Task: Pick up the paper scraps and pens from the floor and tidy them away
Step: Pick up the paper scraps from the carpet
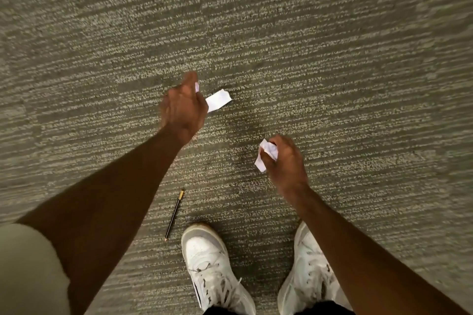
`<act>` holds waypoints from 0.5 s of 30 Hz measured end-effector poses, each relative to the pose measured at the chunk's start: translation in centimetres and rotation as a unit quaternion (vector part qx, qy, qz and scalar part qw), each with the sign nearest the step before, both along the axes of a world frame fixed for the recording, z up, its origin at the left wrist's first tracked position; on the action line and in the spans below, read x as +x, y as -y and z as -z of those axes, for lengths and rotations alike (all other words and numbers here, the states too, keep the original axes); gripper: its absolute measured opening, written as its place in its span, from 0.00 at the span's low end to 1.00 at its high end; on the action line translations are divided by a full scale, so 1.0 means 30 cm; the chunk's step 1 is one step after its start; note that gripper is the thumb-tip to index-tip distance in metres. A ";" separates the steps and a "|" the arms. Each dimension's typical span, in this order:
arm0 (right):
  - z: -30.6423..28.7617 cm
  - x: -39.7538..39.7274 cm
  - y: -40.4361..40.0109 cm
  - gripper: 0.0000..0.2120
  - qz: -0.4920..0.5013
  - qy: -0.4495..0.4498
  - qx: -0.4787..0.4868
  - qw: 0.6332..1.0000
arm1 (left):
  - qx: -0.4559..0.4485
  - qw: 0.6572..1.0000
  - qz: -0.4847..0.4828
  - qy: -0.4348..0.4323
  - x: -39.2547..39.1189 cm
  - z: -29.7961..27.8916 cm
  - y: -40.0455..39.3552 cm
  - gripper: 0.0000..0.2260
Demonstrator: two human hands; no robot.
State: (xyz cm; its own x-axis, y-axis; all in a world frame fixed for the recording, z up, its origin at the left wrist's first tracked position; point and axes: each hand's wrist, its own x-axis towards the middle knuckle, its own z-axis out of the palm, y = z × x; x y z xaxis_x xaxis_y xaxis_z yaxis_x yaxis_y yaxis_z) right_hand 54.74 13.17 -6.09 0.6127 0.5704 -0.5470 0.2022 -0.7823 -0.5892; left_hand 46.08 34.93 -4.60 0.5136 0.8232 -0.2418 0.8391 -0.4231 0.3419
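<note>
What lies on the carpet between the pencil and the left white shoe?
Nothing. In the head view the strip of carpet between the pencil and the left shoe is bare; the pencil's point ends just short of the shoe's toe.

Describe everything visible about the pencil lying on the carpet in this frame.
The pencil is slim and dark-bodied, with a gold-coloured band and a small end cap at its far end and a sharpened pale tip at the near end. It lies flat on the grey striped carpet, angled slightly so the tip points toward the person. It sits just left of the left white shoe, not touching it, under the left forearm. Neither hand touches it; it looks intact.
</note>
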 end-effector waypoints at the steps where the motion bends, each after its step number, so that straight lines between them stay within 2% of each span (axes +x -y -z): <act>1: 0.011 0.003 0.002 0.11 0.009 0.000 0.005 1.000 | 0.008 1.000 0.015 -0.016 0.010 0.020 0.000 0.11; 4: 0.039 0.007 0.014 0.11 0.015 0.003 0.022 1.000 | -0.003 0.995 0.081 -0.061 0.019 0.078 0.013 0.20; 7: 0.055 0.011 0.038 0.11 0.026 -0.004 0.032 0.999 | -0.029 0.988 0.121 -0.094 0.009 0.136 0.039 0.24; 9: 0.052 0.017 0.051 0.11 0.027 -0.005 0.032 0.999 | -0.029 0.986 0.121 -0.107 0.007 0.147 0.050 0.23; 12: 0.017 0.047 0.080 0.13 0.045 -0.015 0.024 0.999 | -0.010 0.982 0.131 -0.135 0.020 0.121 0.089 0.16; 15: -0.064 0.068 0.110 0.12 0.067 -0.019 0.013 0.997 | -0.041 0.986 0.124 -0.107 0.022 0.031 0.128 0.15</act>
State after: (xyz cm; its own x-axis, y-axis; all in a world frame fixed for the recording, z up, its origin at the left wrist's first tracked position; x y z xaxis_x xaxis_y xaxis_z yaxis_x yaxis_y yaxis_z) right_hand 56.79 9.87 -4.19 0.6642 0.4986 -0.5571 0.0734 -0.7851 -0.6151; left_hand 46.74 31.09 -5.52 0.6270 0.6516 -0.4270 0.7696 -0.6031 0.2097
